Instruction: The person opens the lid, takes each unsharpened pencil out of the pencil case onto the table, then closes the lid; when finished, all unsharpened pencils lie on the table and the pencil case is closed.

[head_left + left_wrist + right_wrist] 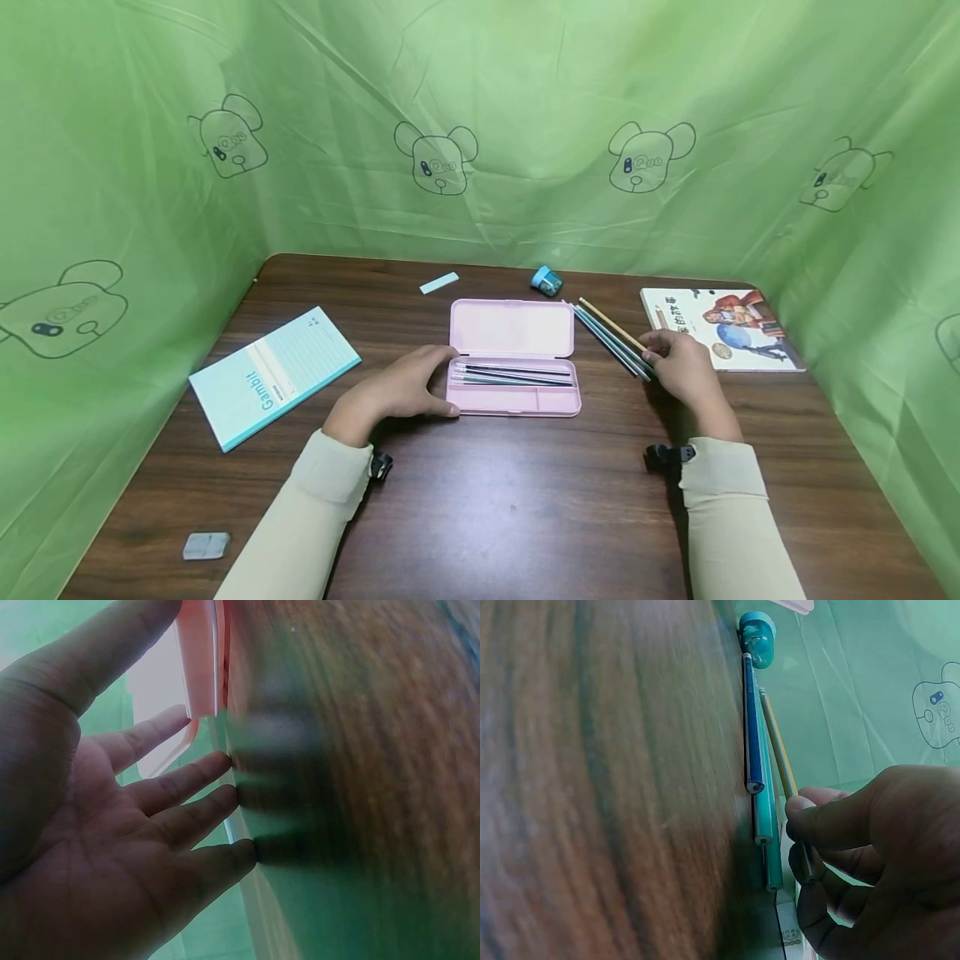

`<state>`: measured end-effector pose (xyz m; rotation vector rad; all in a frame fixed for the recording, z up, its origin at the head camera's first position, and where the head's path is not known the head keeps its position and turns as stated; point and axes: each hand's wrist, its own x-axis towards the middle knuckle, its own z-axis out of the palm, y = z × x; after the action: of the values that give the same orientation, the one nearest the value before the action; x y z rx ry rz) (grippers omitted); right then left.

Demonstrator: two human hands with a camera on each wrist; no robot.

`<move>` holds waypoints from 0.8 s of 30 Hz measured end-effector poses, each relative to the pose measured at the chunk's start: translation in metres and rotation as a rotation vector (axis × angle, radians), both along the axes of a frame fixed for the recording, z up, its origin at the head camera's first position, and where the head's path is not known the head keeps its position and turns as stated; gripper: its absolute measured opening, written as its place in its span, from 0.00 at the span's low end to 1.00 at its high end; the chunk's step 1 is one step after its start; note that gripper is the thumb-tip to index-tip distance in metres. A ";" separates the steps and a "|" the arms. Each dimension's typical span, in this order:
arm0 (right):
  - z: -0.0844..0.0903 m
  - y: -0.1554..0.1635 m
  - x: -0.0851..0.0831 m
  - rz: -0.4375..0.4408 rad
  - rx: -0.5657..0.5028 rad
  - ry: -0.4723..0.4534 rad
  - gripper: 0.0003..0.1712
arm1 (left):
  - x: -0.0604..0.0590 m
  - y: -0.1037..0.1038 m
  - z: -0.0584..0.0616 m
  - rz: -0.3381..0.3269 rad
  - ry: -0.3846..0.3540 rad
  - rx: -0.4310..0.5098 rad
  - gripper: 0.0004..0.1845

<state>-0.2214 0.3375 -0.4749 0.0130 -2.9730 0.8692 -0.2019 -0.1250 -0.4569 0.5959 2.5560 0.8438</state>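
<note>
An open pink pencil case (pixel 512 329) lies in the middle of the table, several pencils (pixel 513 375) in its long compartment. My left hand (pixel 405 385) is at its left side, thumb and index finger touching the case, other fingers extended in the left wrist view. To the right of the case, my right hand (pixel 684 367) pinches a yellow pencil (pixel 780 750) near its lower end between thumb and fingers. Beside it, a dark blue pencil (pixel 753 727) and green pencils (pixel 772 866) lie together on the table.
A blue pencil sharpener (pixel 547 282) and a pale strip (pixel 438 283) lie behind the case. A light-blue notebook (pixel 300 358) is at left, an eraser (pixel 206 546) at front left. An illustrated book (pixel 738 333) lies beyond my right hand. Green cloth (pixel 525 208) walls the table.
</note>
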 end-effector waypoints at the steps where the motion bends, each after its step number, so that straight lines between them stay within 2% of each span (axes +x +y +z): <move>1: 0.000 0.000 0.000 0.003 0.001 -0.003 0.11 | 0.000 0.000 0.000 0.001 -0.001 -0.001 0.49; 20: -0.001 0.000 0.000 0.017 0.014 -0.048 0.13 | 0.000 0.000 0.000 0.008 -0.008 -0.005 0.49; 24: 0.006 -0.007 0.001 0.036 0.004 -0.023 0.14 | 0.000 0.000 0.000 0.008 -0.007 -0.007 0.50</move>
<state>-0.2200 0.3303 -0.4692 0.0566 -3.0043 0.8732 -0.2017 -0.1252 -0.4569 0.5798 2.5557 0.8384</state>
